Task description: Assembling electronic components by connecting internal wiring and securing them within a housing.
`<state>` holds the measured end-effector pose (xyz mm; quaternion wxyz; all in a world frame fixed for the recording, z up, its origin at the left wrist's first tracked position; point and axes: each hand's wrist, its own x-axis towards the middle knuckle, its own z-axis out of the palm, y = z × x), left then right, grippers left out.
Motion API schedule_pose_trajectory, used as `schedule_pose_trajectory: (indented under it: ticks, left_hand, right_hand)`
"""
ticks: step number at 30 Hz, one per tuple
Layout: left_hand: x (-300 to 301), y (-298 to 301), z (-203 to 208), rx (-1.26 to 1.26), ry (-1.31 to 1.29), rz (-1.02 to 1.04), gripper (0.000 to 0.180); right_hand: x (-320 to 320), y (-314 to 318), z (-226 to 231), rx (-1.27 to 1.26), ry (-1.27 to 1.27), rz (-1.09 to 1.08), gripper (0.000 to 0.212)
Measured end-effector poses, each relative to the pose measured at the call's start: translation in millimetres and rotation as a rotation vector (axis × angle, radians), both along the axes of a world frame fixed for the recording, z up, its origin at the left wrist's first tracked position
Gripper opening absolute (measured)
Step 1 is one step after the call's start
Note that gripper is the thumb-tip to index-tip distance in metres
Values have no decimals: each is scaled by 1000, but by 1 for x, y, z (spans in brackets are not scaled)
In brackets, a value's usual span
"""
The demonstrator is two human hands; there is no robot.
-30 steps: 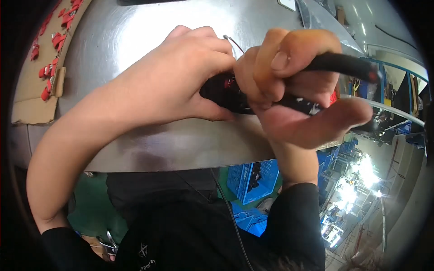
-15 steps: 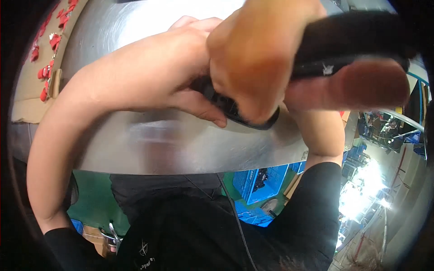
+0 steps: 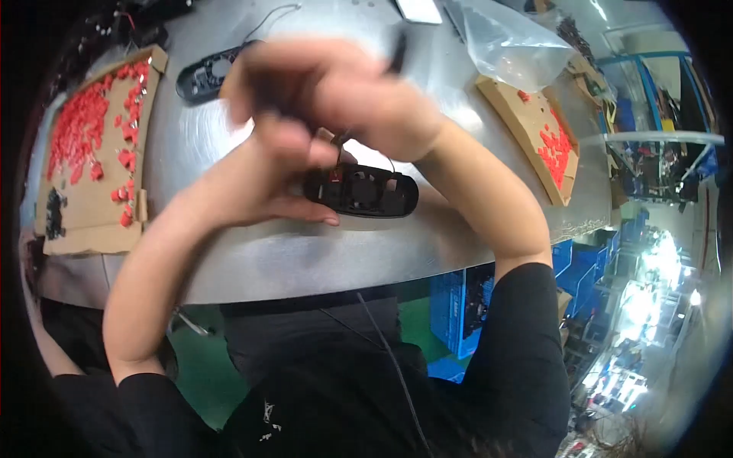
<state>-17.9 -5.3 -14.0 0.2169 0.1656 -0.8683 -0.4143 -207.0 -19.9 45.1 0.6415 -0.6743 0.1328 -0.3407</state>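
A black oval plastic housing (image 3: 366, 192) lies on the metal table in front of me, its inner side with round recesses facing up. A small red part (image 3: 335, 175) sits in its left portion, and a thin dark wire rises from its far edge. My left hand (image 3: 286, 187) grips the housing's left end, thumb along the near edge. Above it, my right hand (image 3: 366, 99) is smeared by motion, its fingers curled about something dark that I cannot make out. That hand covers part of the left hand's fingers.
A second black housing (image 3: 205, 76) lies at the far left, near a thin cable (image 3: 271, 17). Cardboard trays with red parts stand at left (image 3: 92, 206) and right (image 3: 519, 114). A clear plastic bag (image 3: 515, 49) lies at the back right. Blue crates (image 3: 450, 313) stand below the table edge.
My right hand has moved away from close to the camera and left of where it was. The view has shifted, showing more of the table, both trays and the housing.
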Motion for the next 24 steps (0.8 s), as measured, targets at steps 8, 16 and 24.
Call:
schedule_pose_trajectory:
  ticks: [8, 16, 24]
  left_hand:
    - [-1, 17, 4, -286, 23, 225, 56]
    - [0, 20, -1, -253, 46, 309, 56]
    - [2, 20, -5, -219, 52, 300, 58]
  right_hand:
    - [-21, 86, -5, -234, -288, -726, 73]
    - [-14, 93, -27, -270, -77, -661, 76]
    - [-7, 87, -36, -334, -139, -661, 76]
